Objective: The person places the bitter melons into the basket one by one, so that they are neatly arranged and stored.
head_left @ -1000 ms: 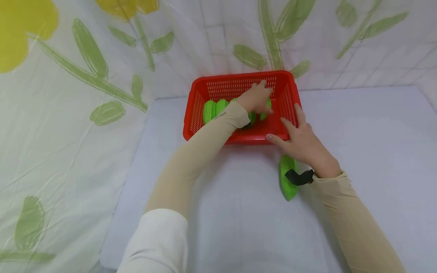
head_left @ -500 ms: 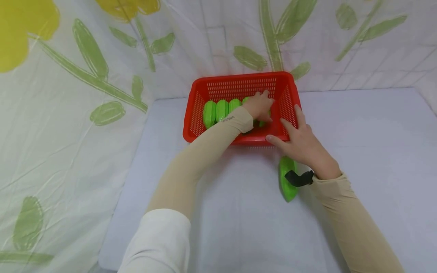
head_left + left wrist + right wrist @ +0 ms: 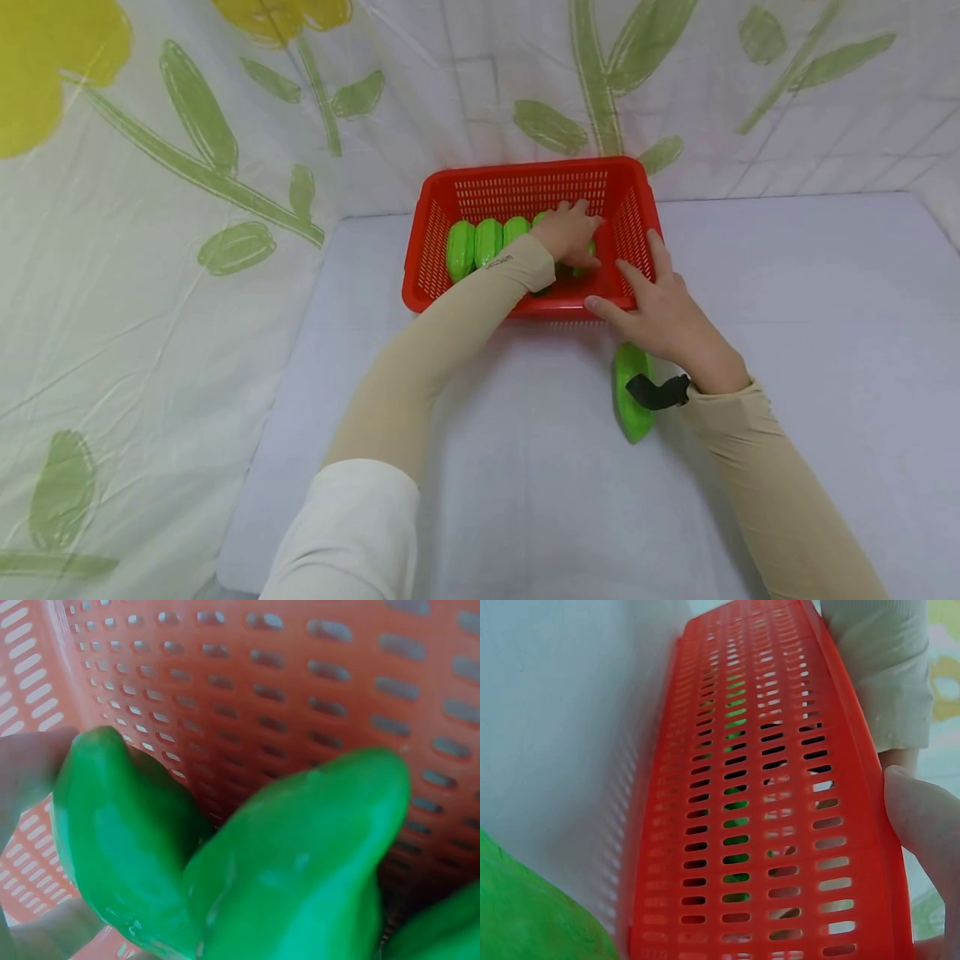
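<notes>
A red perforated plastic basket (image 3: 517, 306) stands at the back of the table, with several green, ridged, elongated fruits (image 3: 488, 242) side by side inside. My left hand (image 3: 567, 235) reaches into it and holds the rightmost green fruit (image 3: 120, 847) at its ends, fingers toward the back and thumb toward the front. A neighbouring fruit (image 3: 292, 862) leans against it in the left wrist view. The left forearm and hand hide part of the row. My right hand (image 3: 663, 312) grips the basket's front right corner, thumb on the front rim and fingers over the right side.
Another green fruit (image 3: 628, 383) lies on the white-covered table (image 3: 525, 467) in front of the basket, partly behind the black strap piece (image 3: 658, 390) at my right wrist. Behind the basket hangs a pale sheet (image 3: 420, 108) with painted flowers.
My left hand has lowered slightly toward the front of the basket and its fingers have drawn in around the rightmost fruit. The right hand has stayed on the corner.
</notes>
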